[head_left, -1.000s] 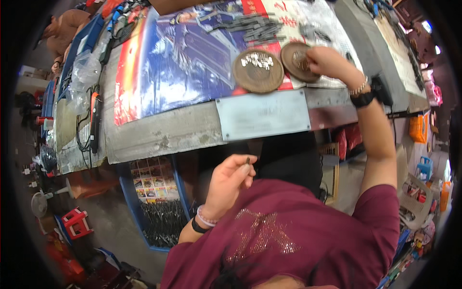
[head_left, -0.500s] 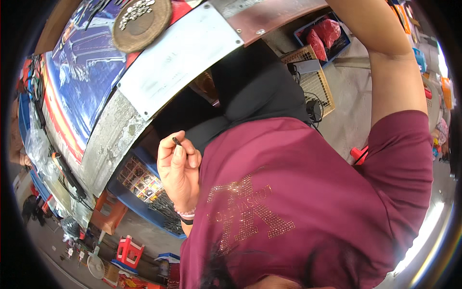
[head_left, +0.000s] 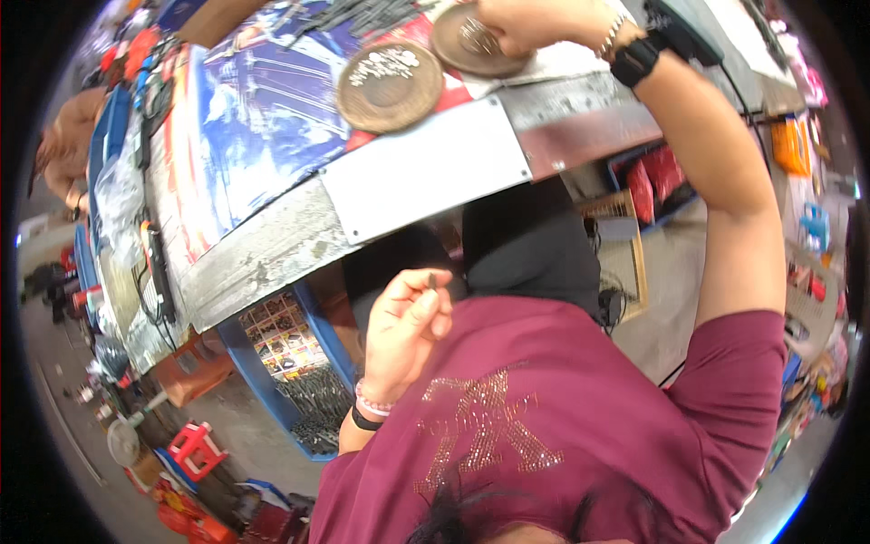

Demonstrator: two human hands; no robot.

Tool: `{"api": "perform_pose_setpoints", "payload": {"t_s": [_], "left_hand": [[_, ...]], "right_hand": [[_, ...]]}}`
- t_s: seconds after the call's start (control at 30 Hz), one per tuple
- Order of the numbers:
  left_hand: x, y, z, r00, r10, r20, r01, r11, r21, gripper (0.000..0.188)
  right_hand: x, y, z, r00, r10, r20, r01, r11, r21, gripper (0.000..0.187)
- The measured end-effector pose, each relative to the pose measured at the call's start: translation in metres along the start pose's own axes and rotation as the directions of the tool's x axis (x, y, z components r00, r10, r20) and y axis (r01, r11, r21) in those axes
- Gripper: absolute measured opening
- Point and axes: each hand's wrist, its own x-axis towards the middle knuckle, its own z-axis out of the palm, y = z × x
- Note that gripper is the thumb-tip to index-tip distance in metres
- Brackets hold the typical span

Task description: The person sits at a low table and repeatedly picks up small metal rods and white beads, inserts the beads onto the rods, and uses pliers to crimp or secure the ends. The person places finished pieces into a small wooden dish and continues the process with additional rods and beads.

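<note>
My left hand [head_left: 399, 331] is raised in front of my maroon shirt, palm up. Its thumb and fingertips pinch a small dark piece [head_left: 432, 282], too small and blurred to name. Across the bench, my right hand [head_left: 535, 25] reaches over a round brown dish [head_left: 453, 56] holding thin shiny metal bits [head_left: 478, 38]. Its fingers are curled down at the dish, and whatever is between them is hidden. A second round brown dish [head_left: 385, 113] with small silvery pieces [head_left: 390, 65] stands to the left of it.
A white plate [head_left: 426, 172] lies along the bench edge, beside a blue plastic-covered sheet [head_left: 263, 150]. Dark slim parts [head_left: 376, 14] are heaped at the back. Below the bench stand a blue crate [head_left: 313, 331] and a bin with red bags [head_left: 657, 181]. Another person's arm [head_left: 72, 136] shows far left.
The view has shifted, so the bench sits lower and further right. My right hand, out of view before, now shows at the second dish. My left hand keeps its pinch on the small dark piece.
</note>
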Motion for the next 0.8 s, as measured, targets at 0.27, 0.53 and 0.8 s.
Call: {"api": "perform_pose_setpoints", "payload": {"t_s": [0.27,0.53,0.8], "left_hand": [[-0.013,0.002,-0.012,1.000,0.030,-0.006,-0.030,0.998,-0.059,0.021],[-0.010,0.006,-0.019,0.999,0.043,0.029,-0.042,0.999,-0.020,0.018],[-0.008,0.008,-0.021,0.995,0.059,0.084,-0.054,0.996,-0.067,0.020]], "right_hand": [[-0.003,0.020,-0.005,0.976,-0.044,-0.213,0.143,0.869,0.474,0.013],[-0.006,0.018,0.007,0.909,0.205,-0.362,0.165,0.621,0.766,0.009],[-0.018,-0.001,0.004,0.914,0.288,-0.287,0.141,0.437,0.888,0.008]]}}
